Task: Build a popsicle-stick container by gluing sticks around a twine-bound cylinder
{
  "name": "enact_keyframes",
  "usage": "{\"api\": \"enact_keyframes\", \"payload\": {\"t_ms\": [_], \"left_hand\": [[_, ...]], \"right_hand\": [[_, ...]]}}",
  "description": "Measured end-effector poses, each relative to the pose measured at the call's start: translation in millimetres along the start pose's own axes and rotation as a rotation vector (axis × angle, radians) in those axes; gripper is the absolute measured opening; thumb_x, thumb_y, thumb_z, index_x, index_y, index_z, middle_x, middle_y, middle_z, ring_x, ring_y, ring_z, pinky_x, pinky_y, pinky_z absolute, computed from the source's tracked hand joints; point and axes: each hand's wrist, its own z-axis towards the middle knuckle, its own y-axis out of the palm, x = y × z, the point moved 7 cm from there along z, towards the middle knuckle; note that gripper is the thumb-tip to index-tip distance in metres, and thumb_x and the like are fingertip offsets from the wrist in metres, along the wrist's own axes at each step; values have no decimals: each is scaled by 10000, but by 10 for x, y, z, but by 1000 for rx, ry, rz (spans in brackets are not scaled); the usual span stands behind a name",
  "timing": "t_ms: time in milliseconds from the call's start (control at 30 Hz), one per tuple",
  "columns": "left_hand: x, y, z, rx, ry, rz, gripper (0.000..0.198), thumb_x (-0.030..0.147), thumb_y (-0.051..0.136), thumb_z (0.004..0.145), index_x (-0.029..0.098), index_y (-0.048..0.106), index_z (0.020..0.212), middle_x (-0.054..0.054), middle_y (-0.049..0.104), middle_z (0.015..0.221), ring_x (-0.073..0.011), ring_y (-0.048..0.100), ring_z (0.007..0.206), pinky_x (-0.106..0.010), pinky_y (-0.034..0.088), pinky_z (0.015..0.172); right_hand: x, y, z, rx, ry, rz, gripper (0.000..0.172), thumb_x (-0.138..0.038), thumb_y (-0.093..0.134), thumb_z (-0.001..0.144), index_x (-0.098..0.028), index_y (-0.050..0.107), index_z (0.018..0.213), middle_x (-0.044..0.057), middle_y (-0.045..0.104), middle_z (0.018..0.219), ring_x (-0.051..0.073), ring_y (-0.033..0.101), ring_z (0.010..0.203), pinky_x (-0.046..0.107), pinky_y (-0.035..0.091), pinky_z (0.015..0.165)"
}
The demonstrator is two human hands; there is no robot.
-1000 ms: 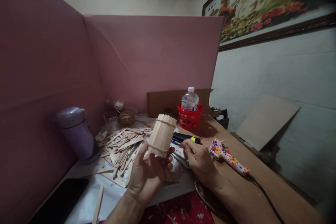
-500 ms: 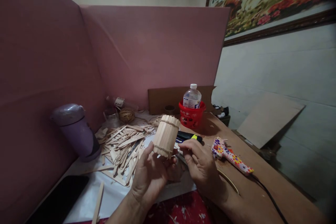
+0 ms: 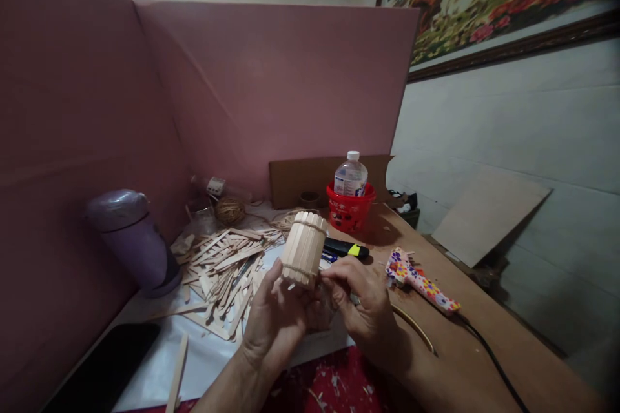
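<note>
My left hand (image 3: 277, 319) is closed around the lower end of a small barrel-shaped cup (image 3: 304, 248) made of upright craft sticks. Two bands of twine circle the cup, one near each end, and it leans slightly right. At its lower right edge, the fingertips of my right hand (image 3: 361, 300) are pinched together; whatever is between them is too small to make out. A curved gold-coloured loop (image 3: 415, 328) shows beside my right hand, mostly hidden; whether that hand holds it is unclear.
Loose craft sticks (image 3: 227, 277) lie heaped on the left, near a purple flask (image 3: 138, 251) and a black phone-like slab (image 3: 104, 368). Behind stand a twine ball (image 3: 229, 211) and a red bucket (image 3: 349, 211) holding a bottle (image 3: 351, 175). Rightward are a black-and-yellow cutter (image 3: 346, 248) and a flowered, corded glue gun (image 3: 421, 281).
My right hand's fingertips have come in closer to the cup's lower edge. My left hand keeps its hold on the cup. The whole view has shifted slightly.
</note>
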Motion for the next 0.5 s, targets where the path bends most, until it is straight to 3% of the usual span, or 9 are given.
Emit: {"api": "enact_keyframes", "payload": {"t_ms": [233, 500], "left_hand": [[-20, 12, -5, -38, -39, -2, 422, 460, 459, 903, 83, 639, 957, -108, 680, 715, -221, 643, 683, -369, 503, 710], [-37, 31, -24, -36, -64, 12, 467, 514, 459, 886, 85, 638, 924, -112, 685, 718, -213, 620, 631, -388, 495, 695]], "right_hand": [[-73, 42, -27, -118, -109, -25, 383, -81, 501, 860, -231, 604, 1197, 55, 550, 905, 181, 558, 793, 314, 485, 663], [-39, 9, -37, -78, -115, -95, 387, -82, 539, 834, -270, 631, 1160, 50, 551, 920, 186, 553, 802, 325, 481, 654]]}}
